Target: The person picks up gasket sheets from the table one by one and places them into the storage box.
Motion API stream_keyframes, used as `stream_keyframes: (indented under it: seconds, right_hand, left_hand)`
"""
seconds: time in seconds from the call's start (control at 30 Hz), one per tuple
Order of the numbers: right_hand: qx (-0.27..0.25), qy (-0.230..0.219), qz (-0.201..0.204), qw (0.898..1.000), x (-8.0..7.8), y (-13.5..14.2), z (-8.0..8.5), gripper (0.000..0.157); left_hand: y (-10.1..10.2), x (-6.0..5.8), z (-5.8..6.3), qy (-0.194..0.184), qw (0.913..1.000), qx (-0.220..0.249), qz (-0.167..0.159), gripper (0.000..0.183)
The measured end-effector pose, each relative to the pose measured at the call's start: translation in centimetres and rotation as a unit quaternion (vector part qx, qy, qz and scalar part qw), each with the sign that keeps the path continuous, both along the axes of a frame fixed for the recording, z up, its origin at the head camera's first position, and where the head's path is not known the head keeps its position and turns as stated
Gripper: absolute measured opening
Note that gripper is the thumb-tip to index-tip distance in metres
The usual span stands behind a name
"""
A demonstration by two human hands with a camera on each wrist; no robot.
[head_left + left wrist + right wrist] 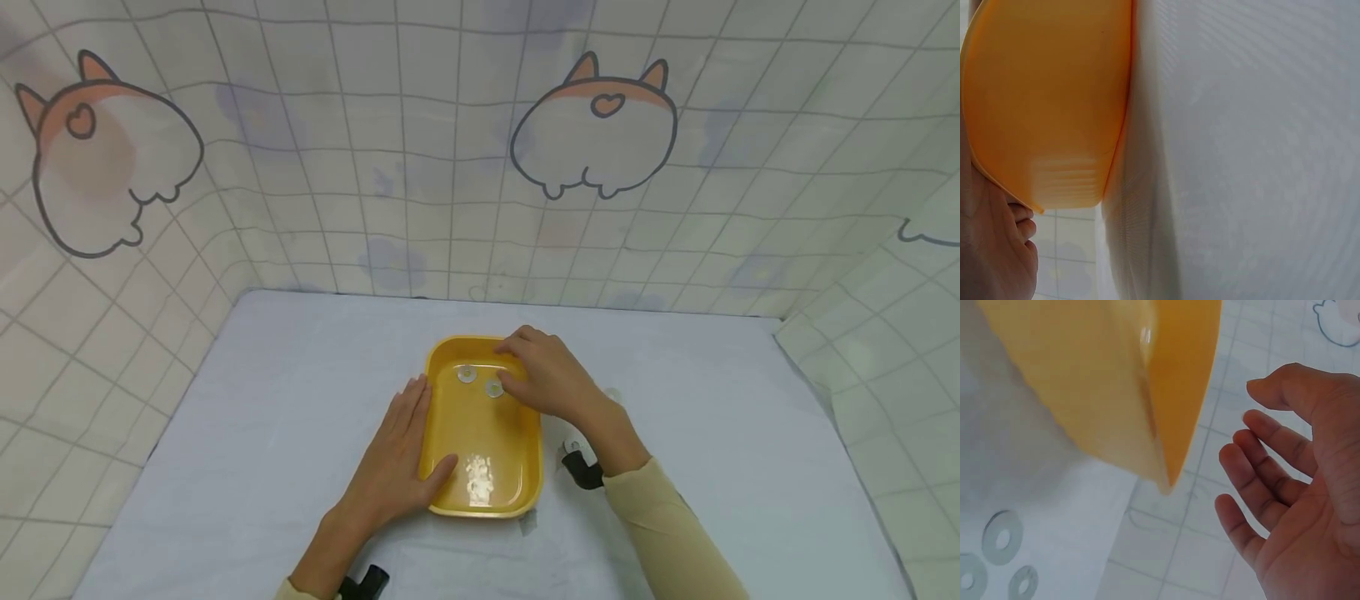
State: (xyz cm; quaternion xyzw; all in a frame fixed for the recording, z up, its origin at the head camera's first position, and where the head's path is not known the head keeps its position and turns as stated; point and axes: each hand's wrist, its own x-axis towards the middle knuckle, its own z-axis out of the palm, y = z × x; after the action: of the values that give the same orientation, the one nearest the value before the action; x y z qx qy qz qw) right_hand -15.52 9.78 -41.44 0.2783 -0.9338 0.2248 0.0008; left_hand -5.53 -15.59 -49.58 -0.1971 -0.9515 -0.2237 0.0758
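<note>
Fingers (408, 407) of your L hand (393, 471) lie straight along the yellow tray's (465, 433) L wall, thumb over the rim; your R hand's (553, 375) are loosely bent, nothing gripped, above tray's far R corner. 2 pale washers (467, 373) sit inside, far end; 3 outer washers (990, 551) on table (300, 400), R of tray.

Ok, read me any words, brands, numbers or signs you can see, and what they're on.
None readable: no lettering shows on the yellow tray, and the gridded backdrop carries only drawings. The two discs in the tray are too small to check.
</note>
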Motion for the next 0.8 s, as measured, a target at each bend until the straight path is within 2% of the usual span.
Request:
stream_keyframes:
  seconds: [0.23,0.4,0.6,0.8]
  right_hand:
    - [-0.021,-0.028,-0.032,0.999,1.0,2.4,-0.9,0.034]
    - [-0.015,-0.049,-0.061,0.997,1.8,3.8,-1.6,0.035]
    - [-0.015,-0.072,-0.089,0.993,3.0,5.0,-2.4,0.034]
    - [-0.018,-0.071,-0.101,0.992,4.0,6.0,-3.3,0.034]
  left_hand:
    - [0.0,0.0,-0.2,-0.001,1.0,0.003,0.002,0.097]
    - [0.1,-0.1,-0.2,-0.007,1.0,-0.002,0.003,0.099]
    - [0.0,-0.1,-0.5,0.005,1.0,0.0,0.0,0.099]
    - [-0.1,-0.1,-0.6,0.007,0.9999,0.008,-0.008,0.1]
